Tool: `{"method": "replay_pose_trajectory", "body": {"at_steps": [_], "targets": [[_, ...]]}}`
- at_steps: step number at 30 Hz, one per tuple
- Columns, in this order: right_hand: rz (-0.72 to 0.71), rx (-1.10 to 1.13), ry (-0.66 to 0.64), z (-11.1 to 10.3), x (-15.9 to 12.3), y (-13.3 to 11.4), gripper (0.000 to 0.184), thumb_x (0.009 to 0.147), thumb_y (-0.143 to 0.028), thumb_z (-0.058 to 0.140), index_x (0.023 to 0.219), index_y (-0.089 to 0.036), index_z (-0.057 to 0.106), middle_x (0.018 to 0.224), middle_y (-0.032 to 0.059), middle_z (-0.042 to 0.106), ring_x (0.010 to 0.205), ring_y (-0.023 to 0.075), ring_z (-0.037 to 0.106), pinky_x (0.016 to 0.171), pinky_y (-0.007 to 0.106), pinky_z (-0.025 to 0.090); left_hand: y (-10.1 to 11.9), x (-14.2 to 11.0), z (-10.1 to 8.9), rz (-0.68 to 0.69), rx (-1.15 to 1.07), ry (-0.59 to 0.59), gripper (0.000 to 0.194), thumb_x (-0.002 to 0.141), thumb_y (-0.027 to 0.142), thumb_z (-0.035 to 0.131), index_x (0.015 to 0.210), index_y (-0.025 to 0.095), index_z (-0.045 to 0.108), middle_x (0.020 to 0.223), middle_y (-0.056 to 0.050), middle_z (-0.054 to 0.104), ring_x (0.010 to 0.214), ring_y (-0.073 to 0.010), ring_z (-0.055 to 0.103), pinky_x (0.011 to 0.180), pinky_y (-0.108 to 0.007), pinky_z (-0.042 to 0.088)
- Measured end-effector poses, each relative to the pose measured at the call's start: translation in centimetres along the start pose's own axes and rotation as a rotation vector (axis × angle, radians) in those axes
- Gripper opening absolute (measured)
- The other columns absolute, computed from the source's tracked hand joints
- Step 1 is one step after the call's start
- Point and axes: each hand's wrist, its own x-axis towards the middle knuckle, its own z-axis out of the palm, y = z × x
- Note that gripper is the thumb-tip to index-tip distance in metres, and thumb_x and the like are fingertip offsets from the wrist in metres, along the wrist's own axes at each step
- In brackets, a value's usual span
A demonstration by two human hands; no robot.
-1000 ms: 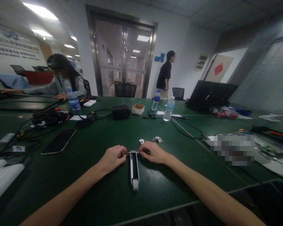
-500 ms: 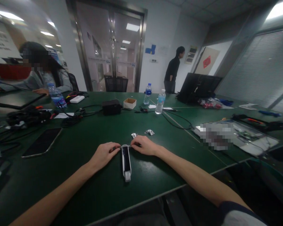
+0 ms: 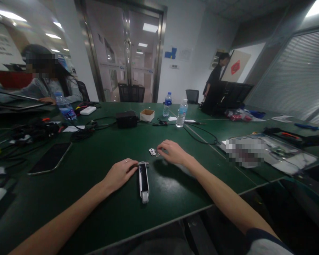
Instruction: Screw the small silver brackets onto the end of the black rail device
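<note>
A long narrow device with a white frame, a dark inside and a pale grey near end lies on the green table. A thin rod crosses its far end and sticks out on the right. My left hand is closed at the device's far left corner, thumb and forefinger pinched on the rod's left end, which they hide. My right hand hovers with bent, parted fingers over small parts, holding nothing that I can see. Beneath its fingertips are a white plate with holes and a small ring; the hand covers other pieces.
A phone lies to the left, near tangled cables. Farther back stand a black box, a small open carton and water bottles. A tray with parts is at right. Two people are beyond the table.
My right hand has let go of the rod's right end and moved right and away from me to the small parts. My left hand stays at the device. The standing person has walked right.
</note>
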Motion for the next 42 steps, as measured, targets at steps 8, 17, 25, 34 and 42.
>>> {"method": "replay_pose_trajectory", "body": {"at_steps": [8, 17, 25, 34, 42], "targets": [[0.264, -0.057, -0.222, -1.2, -1.2, 5.2, 0.016, 0.085, -0.023, 0.056, 0.094, -0.017, 0.068, 0.09, 0.0065, 0.068, 0.079, 0.0171, 0.061, 0.071, 0.025, 0.042, 0.4, -0.1, -0.1, 0.028, 0.021, 0.023, 0.03, 0.094, 0.03, 0.043, 0.114, 0.017, 0.062, 0.104, -0.007, 0.064, 0.089, -0.0217, 0.062, 0.076, -0.033, 0.052], [0.214, 0.134, -0.309, 0.8, -0.5, 3.3, 0.009, 0.079, -0.018, 0.062, 0.086, -0.016, 0.068, 0.078, 0.0026, 0.064, 0.066, 0.012, 0.057, 0.062, 0.021, 0.042, 0.5, -0.2, -0.2, 0.015, -0.004, 0.008, 0.03, 0.093, 0.03, 0.043, 0.115, 0.019, 0.061, 0.108, -0.006, 0.063, 0.091, -0.0208, 0.062, 0.079, -0.033, 0.052], [0.189, 0.215, -0.172, 1.8, -0.4, 2.2, 0.008, 0.085, -0.018, 0.057, 0.087, -0.016, 0.064, 0.078, 0.0027, 0.064, 0.067, 0.0125, 0.057, 0.061, 0.023, 0.043, 0.8, -0.2, -0.4, -0.001, -0.023, -0.013, 0.031, 0.093, 0.029, 0.042, 0.114, 0.018, 0.061, 0.109, -0.007, 0.063, 0.094, -0.0212, 0.061, 0.081, -0.034, 0.051], [0.229, 0.059, 0.066, 0.8, -0.6, 4.5, 0.011, 0.087, -0.014, 0.054, 0.094, -0.014, 0.063, 0.089, 0.006, 0.063, 0.079, 0.0149, 0.058, 0.073, 0.026, 0.044, 0.6, -0.2, -0.3, 0.019, -0.005, -0.001, 0.03, 0.093, 0.028, 0.042, 0.114, 0.017, 0.061, 0.109, -0.008, 0.063, 0.093, -0.0211, 0.061, 0.081, -0.034, 0.051], [0.241, 0.004, 0.027, 1.2, -1.1, 6.4, 0.016, 0.089, -0.018, 0.053, 0.099, -0.015, 0.066, 0.092, 0.0068, 0.063, 0.084, 0.0159, 0.058, 0.078, 0.027, 0.045, 0.6, -0.2, -0.3, 0.016, -0.017, -0.012, 0.03, 0.094, 0.029, 0.042, 0.115, 0.017, 0.06, 0.109, -0.007, 0.062, 0.094, -0.0209, 0.061, 0.081, -0.034, 0.052]]}}
